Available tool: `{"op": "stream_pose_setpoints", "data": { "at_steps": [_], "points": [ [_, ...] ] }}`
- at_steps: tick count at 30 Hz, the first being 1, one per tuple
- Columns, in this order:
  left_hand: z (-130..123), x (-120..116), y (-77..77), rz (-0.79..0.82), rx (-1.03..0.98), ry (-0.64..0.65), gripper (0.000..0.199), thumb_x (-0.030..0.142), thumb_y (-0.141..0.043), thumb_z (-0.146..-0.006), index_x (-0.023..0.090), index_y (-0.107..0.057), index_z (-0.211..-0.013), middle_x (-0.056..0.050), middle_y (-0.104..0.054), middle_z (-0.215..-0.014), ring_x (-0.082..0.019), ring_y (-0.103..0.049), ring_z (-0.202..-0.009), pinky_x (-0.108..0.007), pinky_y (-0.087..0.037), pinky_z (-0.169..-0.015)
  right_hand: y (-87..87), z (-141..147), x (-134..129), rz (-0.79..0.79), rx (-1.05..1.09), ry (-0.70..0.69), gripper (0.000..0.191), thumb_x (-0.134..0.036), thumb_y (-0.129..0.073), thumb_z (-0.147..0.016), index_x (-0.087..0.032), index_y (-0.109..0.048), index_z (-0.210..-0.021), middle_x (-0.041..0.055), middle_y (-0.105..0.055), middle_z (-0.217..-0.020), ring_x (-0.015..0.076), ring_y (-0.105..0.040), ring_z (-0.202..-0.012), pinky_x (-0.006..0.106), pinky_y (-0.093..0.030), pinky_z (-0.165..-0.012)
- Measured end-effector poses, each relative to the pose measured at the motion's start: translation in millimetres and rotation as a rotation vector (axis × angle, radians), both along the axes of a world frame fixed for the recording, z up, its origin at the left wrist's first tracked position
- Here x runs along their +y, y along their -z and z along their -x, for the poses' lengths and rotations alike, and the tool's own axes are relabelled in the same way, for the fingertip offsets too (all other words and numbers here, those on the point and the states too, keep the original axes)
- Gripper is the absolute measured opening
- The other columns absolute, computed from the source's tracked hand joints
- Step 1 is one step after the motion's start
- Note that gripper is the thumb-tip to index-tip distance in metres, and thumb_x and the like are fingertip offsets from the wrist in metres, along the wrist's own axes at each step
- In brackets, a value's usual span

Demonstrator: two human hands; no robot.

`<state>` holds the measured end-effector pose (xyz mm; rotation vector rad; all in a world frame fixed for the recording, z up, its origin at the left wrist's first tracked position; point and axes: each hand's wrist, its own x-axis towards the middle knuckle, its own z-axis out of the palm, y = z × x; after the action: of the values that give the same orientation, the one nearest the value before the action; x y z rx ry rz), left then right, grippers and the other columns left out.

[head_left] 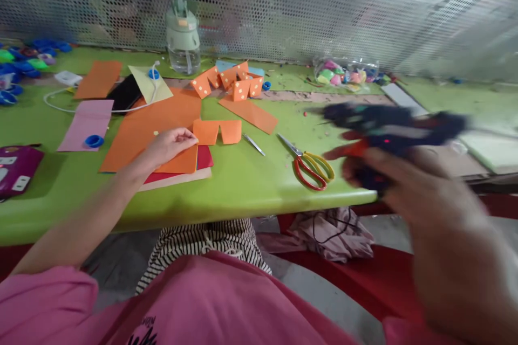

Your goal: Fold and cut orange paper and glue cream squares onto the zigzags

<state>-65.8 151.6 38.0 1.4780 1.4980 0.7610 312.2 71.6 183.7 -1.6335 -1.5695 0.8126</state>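
My left hand [173, 143] rests on a stack of coloured sheets, its fingers pinched together at the left edge of a notched orange paper piece [209, 131]. Under that hand lies a large orange sheet [140, 137], with red and pale sheets showing below it. My right hand [408, 183], smeared by motion, grips a dark blue hot glue gun [399, 125] with an orange trigger, held over the table's right side. Between the hands lie scissors [311, 167] with red and yellow handles, and small tweezers [254, 144].
Dotted orange folded papers [247, 86] stand at the back beside an orange strip [251, 113]. Behind them is a water bottle [183, 38]. A white cable [60, 108] crosses the left side near a pink paper [87, 124]. A plastic bag of colourful pieces [343, 73] lies at the back right.
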Motion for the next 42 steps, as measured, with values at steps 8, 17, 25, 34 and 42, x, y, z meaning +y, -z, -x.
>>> {"op": "stream_pose_setpoints", "data": {
  "at_steps": [8, 17, 25, 34, 42],
  "points": [
    [-6.2, -1.1, 1.5, -0.125, 0.019, 0.033, 0.018, 0.039, -0.065, -0.086, 0.022, -0.068, -0.09, -0.004, -0.074, -0.096, -0.02, -0.067, -0.091, -0.033, -0.048, -0.086, 95.4, 106.3, 67.3, 0.252, 0.313, -0.466, 0.046, -0.058, -0.079, -0.071, -0.019, -0.068, -0.093, 0.0037, -0.067, -0.085, 0.0146, -0.063, -0.073, 0.029, -0.059, -0.062],
    [-16.8, 3.6, 9.1, -0.297, 0.185, 0.062, 0.009, 0.027, -0.063, -0.087, 0.022, -0.07, -0.083, -0.007, -0.073, -0.09, -0.022, -0.066, -0.087, -0.036, -0.049, -0.086, 121.5, 127.7, 83.9, 0.082, 0.04, -0.413, 0.052, -0.068, -0.061, -0.083, -0.017, -0.066, -0.084, 0.0044, -0.069, -0.074, 0.0148, -0.066, -0.059, 0.029, -0.055, -0.058],
    [-18.0, 3.2, 15.9, -0.356, 0.216, 0.066, 0.008, 0.022, -0.061, -0.086, 0.022, -0.068, -0.083, -0.009, -0.071, -0.105, -0.023, -0.067, -0.095, -0.036, -0.05, -0.088, 126.1, 127.7, 78.2, 0.028, -0.147, -0.446, 0.051, -0.068, -0.053, -0.089, -0.02, -0.066, -0.077, 0.0036, -0.067, -0.062, 0.0167, -0.063, -0.057, 0.031, -0.047, -0.055],
    [-8.3, 14.9, 5.3, -0.241, -0.09, 0.115, 0.011, 0.031, -0.066, -0.084, 0.02, -0.065, -0.082, -0.01, -0.058, -0.146, -0.026, -0.061, -0.123, -0.038, -0.05, -0.098, 129.3, 126.8, 79.8, 0.037, -0.106, -0.441, 0.048, -0.066, -0.055, -0.089, -0.021, -0.064, -0.075, 0.0031, -0.066, -0.06, 0.0162, -0.062, -0.055, 0.031, -0.048, -0.053],
    [-8.5, 44.4, 3.0, -0.044, -0.467, 0.086, 0.01, 0.024, -0.052, -0.096, 0.02, -0.048, -0.088, -0.011, -0.068, -0.128, -0.01, -0.067, -0.074, -0.021, -0.04, -0.054, 129.7, 125.9, 78.7, 0.07, -0.067, -0.427, 0.047, -0.065, -0.056, -0.089, -0.021, -0.065, -0.076, 0.0026, -0.065, -0.061, 0.0161, -0.063, -0.056, 0.031, -0.05, -0.055]
  ]
}}
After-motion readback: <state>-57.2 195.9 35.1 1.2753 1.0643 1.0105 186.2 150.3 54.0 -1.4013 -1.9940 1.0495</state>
